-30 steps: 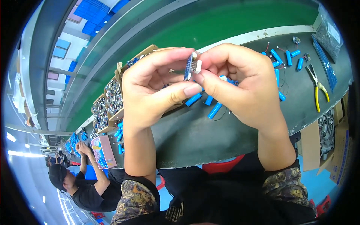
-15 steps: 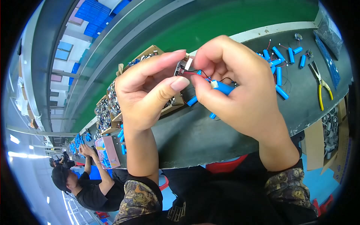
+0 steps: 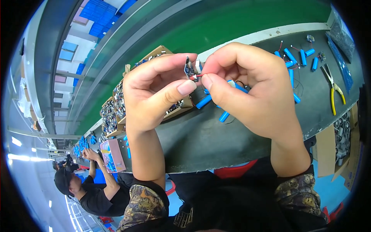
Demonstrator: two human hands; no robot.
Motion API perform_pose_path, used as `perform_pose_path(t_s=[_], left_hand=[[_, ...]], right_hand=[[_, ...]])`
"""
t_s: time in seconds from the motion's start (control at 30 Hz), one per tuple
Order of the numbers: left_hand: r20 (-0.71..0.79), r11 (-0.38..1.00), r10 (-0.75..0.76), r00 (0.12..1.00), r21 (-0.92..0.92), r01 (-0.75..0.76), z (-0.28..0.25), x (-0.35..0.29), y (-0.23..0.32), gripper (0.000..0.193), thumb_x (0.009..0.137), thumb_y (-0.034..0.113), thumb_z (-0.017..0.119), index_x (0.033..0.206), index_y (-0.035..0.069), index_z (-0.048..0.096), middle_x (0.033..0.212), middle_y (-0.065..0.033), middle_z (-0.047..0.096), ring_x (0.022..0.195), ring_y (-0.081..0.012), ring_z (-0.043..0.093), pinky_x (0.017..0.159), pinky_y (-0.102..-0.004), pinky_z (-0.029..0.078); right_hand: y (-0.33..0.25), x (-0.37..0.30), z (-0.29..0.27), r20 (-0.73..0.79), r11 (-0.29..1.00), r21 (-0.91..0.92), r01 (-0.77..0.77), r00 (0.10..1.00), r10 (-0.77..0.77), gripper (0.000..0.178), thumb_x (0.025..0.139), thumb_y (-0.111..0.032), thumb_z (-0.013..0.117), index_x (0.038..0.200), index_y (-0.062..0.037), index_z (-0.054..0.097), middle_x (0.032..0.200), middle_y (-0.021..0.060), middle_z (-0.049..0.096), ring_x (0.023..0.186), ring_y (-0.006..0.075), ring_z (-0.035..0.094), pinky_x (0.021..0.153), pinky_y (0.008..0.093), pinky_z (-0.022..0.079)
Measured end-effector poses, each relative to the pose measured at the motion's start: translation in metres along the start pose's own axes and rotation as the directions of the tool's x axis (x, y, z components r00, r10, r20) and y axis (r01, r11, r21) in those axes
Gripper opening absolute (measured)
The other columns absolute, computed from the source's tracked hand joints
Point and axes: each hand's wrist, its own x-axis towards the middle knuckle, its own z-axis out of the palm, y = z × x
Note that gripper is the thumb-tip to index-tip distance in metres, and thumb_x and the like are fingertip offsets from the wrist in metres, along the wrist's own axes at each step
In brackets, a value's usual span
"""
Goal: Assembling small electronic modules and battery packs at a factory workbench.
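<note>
**Red wire (image 3: 199, 75) is being brought to a circuit board (image 3: 189, 70)**

The person's left hand (image 3: 148, 94) is pinching the small board on edge between thumb and index finger, up above the bench (image 3: 220, 145). The right hand (image 3: 251, 87) is pinching the red wire between thumb and index finger, just beside the board's lower edge, while a blue cylinder (image 3: 241, 88) is lying within the curl of its fingers. A white block (image 3: 198, 65) is standing out from the board's right-hand face.

Judging by this pose, the person is seating the wire's end on the board. The next move seems to be calling for a steady left grip and a straight, gentle push from the right, with the wire staying in line.

The right fingers are covering most of the cylinder, so its link to the red wire is staying uncertain. The left fingertips are masking part of the board, and the wire's tip is showing too small for anyone to tell whether it is fully in.
</note>
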Motion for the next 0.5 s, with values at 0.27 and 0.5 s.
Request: perform_pose_path(t_s=[0.27, 0.5], left_hand=[[-0.012, 0.993, -0.071, 0.997, -0.093, 0.069, 0.0036, 0.0013, 0.0036, 0.042, 0.082, -0.008, 0.074, 0.123, -0.008, 0.061, 0.106, -0.0183, 0.072, 0.097, -0.0221, 0.072, 0.085, -0.0329, 0.059], [0.091, 0.943, -0.264, 0.960, -0.184, 0.277, -0.0032, 0.0008, 0.0052, 0.037, 0.090, -0.002, 0.067, 0.126, -0.008, 0.059, 0.103, -0.0186, 0.072, 0.095, -0.0229, 0.072, 0.081, -0.0326, 0.060]], right_hand=[[0.0015, 0.0020, -0.0041, 0.037, 0.999, -0.051, 0.015, 0.999, -0.014, 0.009, 0.088, 0.006, 0.066, 0.097, 0.0040, 0.063, 0.092, 0.0042, 0.064, 0.081, 0.0068, 0.061, 0.070, 0.0215, 0.052], [0.0033, 0.0035, -0.0102, 0.049, 0.990, -0.133, 0.047, 0.998, -0.041, 0.011, 0.089, 0.002, 0.068, 0.100, 0.0029, 0.065, 0.094, 0.0048, 0.065, 0.081, 0.0085, 0.063, 0.071, 0.0214, 0.052]])
